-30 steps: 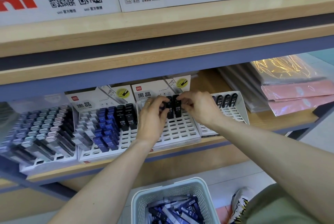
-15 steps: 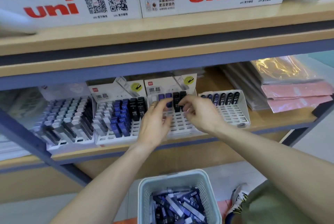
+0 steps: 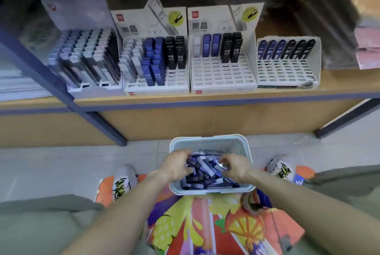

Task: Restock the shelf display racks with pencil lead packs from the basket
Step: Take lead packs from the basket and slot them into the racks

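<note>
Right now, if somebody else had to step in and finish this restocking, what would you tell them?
Left hand and right hand: both down in the basket on the floor, fingers curled among the loose lead packs; whether either has a pack gripped is unclear.
Done: the third rack holds only a back row of packs.
Left: most of its slots, and those of the far-right rack, are bare. The basket has plenty of packs.

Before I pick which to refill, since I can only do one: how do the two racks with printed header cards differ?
The left rack is fuller: several rows of white, blue and black packs reach toward its front. The right rack holds only one white, two blue and a few black packs along its back, with its front slots bare. Both are white slotted racks with the same header card and HB 0.5 packs.
</note>
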Tool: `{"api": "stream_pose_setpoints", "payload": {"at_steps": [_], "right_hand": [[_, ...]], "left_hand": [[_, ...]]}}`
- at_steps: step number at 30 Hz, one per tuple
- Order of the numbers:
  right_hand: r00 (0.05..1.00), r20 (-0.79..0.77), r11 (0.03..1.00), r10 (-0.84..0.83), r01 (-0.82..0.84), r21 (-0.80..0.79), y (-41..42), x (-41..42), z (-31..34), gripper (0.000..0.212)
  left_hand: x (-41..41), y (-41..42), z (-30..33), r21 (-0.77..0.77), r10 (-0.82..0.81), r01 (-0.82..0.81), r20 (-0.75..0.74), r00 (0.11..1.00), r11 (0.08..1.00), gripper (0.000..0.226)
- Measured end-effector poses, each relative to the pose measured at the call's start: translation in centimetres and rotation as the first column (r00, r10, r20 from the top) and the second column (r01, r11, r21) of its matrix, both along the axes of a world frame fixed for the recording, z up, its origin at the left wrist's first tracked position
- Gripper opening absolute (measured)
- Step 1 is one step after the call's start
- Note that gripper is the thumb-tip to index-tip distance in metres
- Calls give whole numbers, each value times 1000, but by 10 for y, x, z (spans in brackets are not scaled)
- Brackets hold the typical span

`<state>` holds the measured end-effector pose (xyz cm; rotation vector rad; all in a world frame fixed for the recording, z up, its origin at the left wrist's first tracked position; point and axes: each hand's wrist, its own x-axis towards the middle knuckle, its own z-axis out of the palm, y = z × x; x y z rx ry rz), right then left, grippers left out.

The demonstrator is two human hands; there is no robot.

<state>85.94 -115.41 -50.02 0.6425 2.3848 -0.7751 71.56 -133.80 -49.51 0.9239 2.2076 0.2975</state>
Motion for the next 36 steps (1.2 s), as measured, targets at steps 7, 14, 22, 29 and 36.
{"api": "stream_pose_setpoints", "payload": {"at_steps": [7,14,22,29,36], "right_hand": [[986,131,987,-101,116,-112,-4,-24,-62,55],[998,50,981,45,-35,-190,-36,-51,-108,40],[963,160,974,218,-204,-97,-61,-55,-135,42],[919,254,950,301,-266,-163,-54,-55,-130,49],[889,287,925,357,-293,-242,-39,-49,-111,42]], "left_hand": [[13,15,-71,-325,-34,49,53,998,944,44],[29,42,-103,-352,317,-309,-37,948,884,60],[29,40,-107,-259,446,-434,-13,895,863,41],[21,32,-110,-210,472,-447,86,877,870,60],[21,28,-106,-184,569,-542,158,807,820,63]]}}
